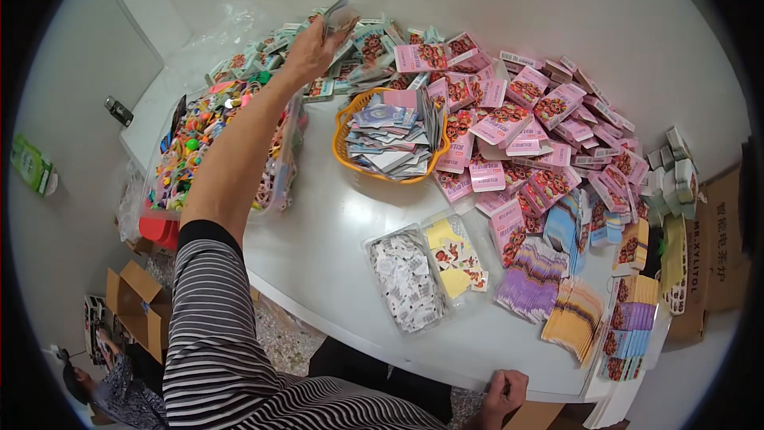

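My left hand (312, 54) reaches over the far pile of mint-green small boxes (370, 44), its fingers closed on a thin greyish card (339, 14); the card is slightly blurred. A yellow-orange plastic basket (344, 161) full of bluish-grey and pink cards stands to the right of that forearm. Under the forearm is a clear tub (288, 159) heaped with colorful small trinkets. At the table's near edge, my right hand (505, 396) rests curled into a loose fist, with no object visible in it.
Pink small boxes (509, 115) lie heaped on the right. Nearer are a clear tray of white packets (406, 283), sticker cards (458, 263), purple fanned cards (532, 279) and orange ones (573, 318). Brown cartons (724, 247) stand right; another person (119, 386) is at lower left.
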Demonstrator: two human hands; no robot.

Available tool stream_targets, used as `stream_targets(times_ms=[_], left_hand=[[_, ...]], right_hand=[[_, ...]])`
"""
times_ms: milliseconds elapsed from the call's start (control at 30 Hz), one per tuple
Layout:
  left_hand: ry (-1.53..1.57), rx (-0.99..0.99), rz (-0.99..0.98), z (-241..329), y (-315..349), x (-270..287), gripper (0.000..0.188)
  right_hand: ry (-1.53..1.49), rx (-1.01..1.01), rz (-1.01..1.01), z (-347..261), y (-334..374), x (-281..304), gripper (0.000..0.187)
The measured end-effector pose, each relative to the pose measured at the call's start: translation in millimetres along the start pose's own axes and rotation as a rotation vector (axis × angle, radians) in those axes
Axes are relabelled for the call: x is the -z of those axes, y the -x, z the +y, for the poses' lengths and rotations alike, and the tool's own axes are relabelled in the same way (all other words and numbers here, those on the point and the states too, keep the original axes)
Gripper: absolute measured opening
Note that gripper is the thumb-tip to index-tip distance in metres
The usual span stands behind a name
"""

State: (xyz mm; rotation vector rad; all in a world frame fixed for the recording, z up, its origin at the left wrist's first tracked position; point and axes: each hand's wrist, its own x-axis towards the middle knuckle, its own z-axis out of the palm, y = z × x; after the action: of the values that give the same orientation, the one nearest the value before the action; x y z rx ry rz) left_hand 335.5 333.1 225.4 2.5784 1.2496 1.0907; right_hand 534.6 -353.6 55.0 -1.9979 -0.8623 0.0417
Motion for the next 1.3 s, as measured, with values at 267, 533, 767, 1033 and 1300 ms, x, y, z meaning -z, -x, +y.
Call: stream_targets(times_ms=[267, 533, 767, 1033, 1300], left_hand=[[0.87, 0.05, -0.117, 92, 146, 167, 0.031], [0.619, 0.069, -0.923, 198, 388, 257, 0.049], [1.102, 0.564, -0.727, 206, 547, 244, 0.056], [1.167, 0.905, -0.527, 185, 607, 221, 0.039], [1.315, 0.79, -0.445, 142, 617, 199, 0.036]], right_hand=[[-0.157, -0.014, 0.013, -26, 60, 42, 0.005], [-0.779, 0.002, -0.428, -191, 45, 3, 0.051], [-0.699, 0.026, -0.698, -221, 138, -68, 0.017], [-0.826, -0.187, -0.567, -218, 162, -106, 0.021], [-1.014, -0.104, -0.275, -215, 139, -113, 0.039]])
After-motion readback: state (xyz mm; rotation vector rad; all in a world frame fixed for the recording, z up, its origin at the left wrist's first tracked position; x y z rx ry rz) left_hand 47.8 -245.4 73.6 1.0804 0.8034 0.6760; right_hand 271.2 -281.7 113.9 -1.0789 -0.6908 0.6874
